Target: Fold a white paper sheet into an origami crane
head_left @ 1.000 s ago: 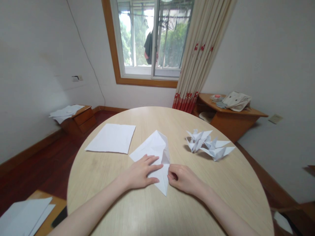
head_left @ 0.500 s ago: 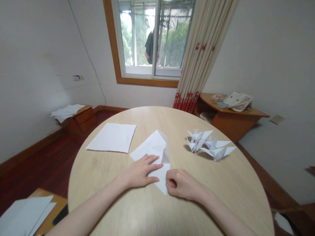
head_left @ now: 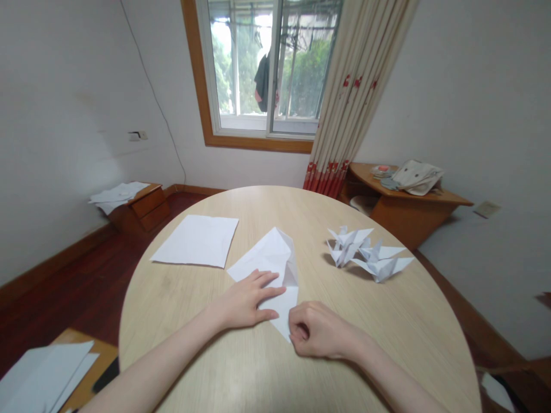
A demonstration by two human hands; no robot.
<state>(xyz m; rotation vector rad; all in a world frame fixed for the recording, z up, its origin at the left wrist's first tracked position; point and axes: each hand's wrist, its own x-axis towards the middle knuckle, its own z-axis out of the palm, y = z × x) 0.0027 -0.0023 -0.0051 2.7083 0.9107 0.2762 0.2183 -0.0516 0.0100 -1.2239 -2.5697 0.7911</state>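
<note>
A partly folded sheet of white paper (head_left: pixel 267 252) lies on the round wooden table (head_left: pixel 241 373), its one tip pointing at me. My left hand (head_left: pixel 253 298) rests flat over its left half with the fingers spread. At the lower right edge, close to the near tip, my right hand (head_left: pixel 316 330) is curled, thumb and fingers together against the paper. Whether the fingertips pinch the edge or only press on it is hidden. Right of the sheet stand several folded paper cranes (head_left: pixel 370 255). To the left lies a flat square of white paper (head_left: pixel 196 241).
Loose white sheets (head_left: pixel 47 373) lie on a low wooden surface at lower left. A small cabinet (head_left: pixel 146 209) with papers stands by the left wall. Beyond the table's right side is a wooden desk (head_left: pixel 413 212) bearing a cloth bag (head_left: pixel 417 176). A curtain (head_left: pixel 348 103) hangs behind.
My right hand has slid slightly toward me along the paper's right edge, down to the near tip. My left hand and the paper have stayed in place.
</note>
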